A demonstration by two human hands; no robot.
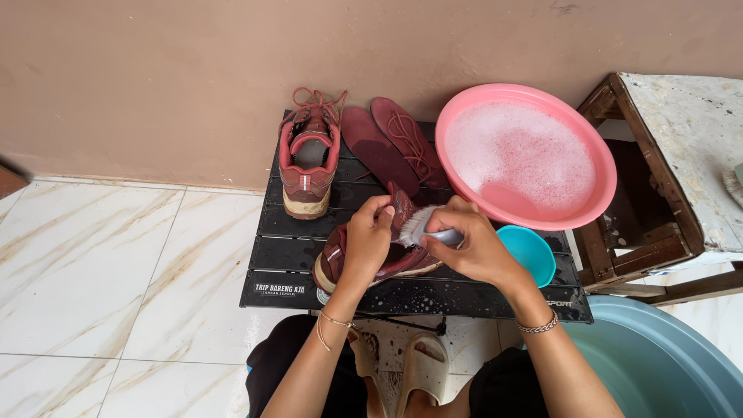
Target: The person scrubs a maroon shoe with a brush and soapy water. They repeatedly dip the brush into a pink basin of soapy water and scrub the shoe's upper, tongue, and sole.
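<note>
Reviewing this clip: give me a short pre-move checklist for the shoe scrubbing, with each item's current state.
1. Left hand steadies the shoe on the black table: ok.
2. Right hand grips the brush, bristles on the shoe: ok.
3. Pink basin holds soapy water within reach: ok.
4. Basin fully supported on the table: not ok, it overhangs the edge.
5. Second shoe and insoles clear of the brushing: ok.
6. Shoe's far side clean: cannot tell.

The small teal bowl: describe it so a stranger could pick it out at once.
Find the low black slatted table against the wall. On it sits a big pink basin of suds. Below the basin, beside the right hand, sits the small teal bowl: the only blue-green thing on the table, far smaller than the basin.
</note>
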